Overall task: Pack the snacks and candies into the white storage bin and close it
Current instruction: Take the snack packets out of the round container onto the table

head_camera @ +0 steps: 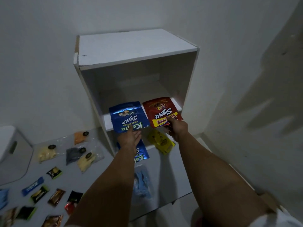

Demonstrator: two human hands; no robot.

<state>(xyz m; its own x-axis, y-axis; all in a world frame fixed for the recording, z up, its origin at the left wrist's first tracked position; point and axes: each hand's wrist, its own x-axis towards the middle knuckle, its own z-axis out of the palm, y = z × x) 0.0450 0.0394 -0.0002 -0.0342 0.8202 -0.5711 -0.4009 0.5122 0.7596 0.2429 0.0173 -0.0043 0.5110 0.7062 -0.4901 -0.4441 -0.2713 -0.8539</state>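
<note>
A blue snack pouch (127, 117) lies on the shelf edge of a white open cabinet (136, 46), and my left hand (129, 140) grips its near edge. Beside it a red snack pouch (162, 112) rests on the same shelf, pinched at its near edge by my right hand (177, 130). Below my hands lie a second blue pouch (141, 154) and a yellow pouch (161, 143). The white storage bin (13, 153) stands at the far left, partly cut off by the frame edge.
Small clear bags of candy (47, 153) and several wrapped candies (39, 194) are spread over the grey surface (98, 169) at lower left. A clear pack with blue contents (142, 182) lies under my left forearm. White walls enclose the cabinet on the back and the right.
</note>
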